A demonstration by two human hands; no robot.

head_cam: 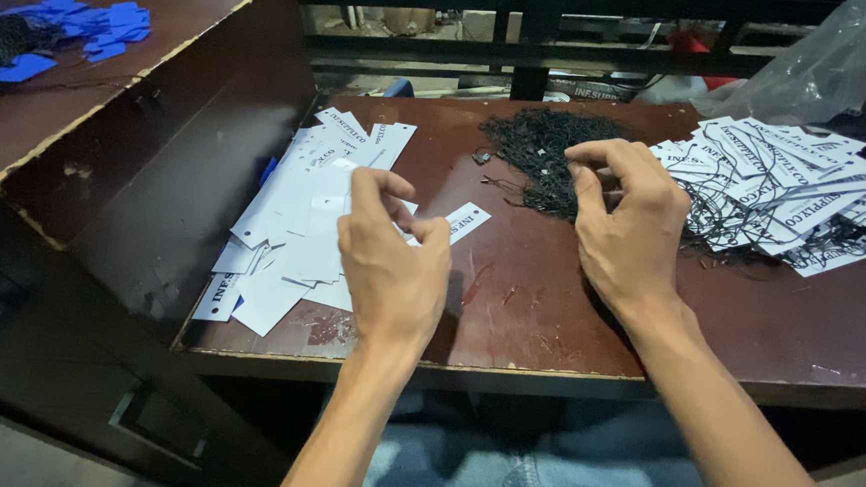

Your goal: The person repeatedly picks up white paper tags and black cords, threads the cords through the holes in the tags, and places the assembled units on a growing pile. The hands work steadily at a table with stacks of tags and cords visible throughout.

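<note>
A small workshop, this: a worn brown table carries heaps of white paper tags, black strings mid-surface, strung tags at its right edge.

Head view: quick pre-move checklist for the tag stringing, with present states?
1. Left hand has a white paper tag in its grip: ok, the tag sticks out to the right of the fingers.
2. Right hand is on the black string pile: ok, fingertips are pinched at its right edge.
3. A single string is separated in the right grip: cannot tell, too fine to see.
4. Unstrung tag pile lies by the left hand: ok, on the desk.
5. Strung tag pile sits apart from the loose strings: ok, to the right.
6. Tag's hole faces the right hand: cannot tell, fingers hide it.
</note>
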